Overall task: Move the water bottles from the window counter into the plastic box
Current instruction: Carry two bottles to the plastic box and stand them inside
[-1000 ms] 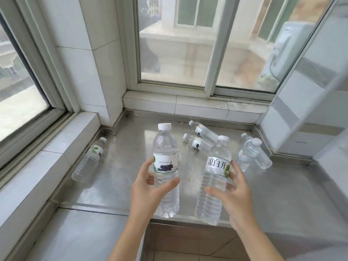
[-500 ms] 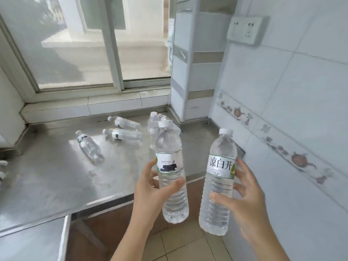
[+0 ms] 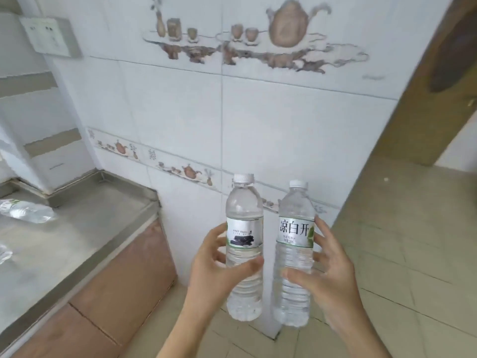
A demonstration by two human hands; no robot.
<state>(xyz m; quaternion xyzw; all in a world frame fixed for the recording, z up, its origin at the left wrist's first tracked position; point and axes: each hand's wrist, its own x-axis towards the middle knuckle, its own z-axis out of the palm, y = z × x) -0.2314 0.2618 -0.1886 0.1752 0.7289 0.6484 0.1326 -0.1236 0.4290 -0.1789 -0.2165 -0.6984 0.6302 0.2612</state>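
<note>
- I see a clear bottle (image 3: 244, 244) with a white cap and a dark mark on its label, upright in my left hand (image 3: 216, 270), off the counter (image 3: 77, 241).
- A second bottle (image 3: 294, 254), white-capped with a green-edged label, stands upright in my right hand (image 3: 327, 277), just beside the first.
- A third bottle (image 3: 24, 211) lies on its side on the counter, far left.

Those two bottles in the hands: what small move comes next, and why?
Probably keep turning to find the box: the left hand and right hand each grip an upright bottle, they are off the counter, and no box is in view.
</note>
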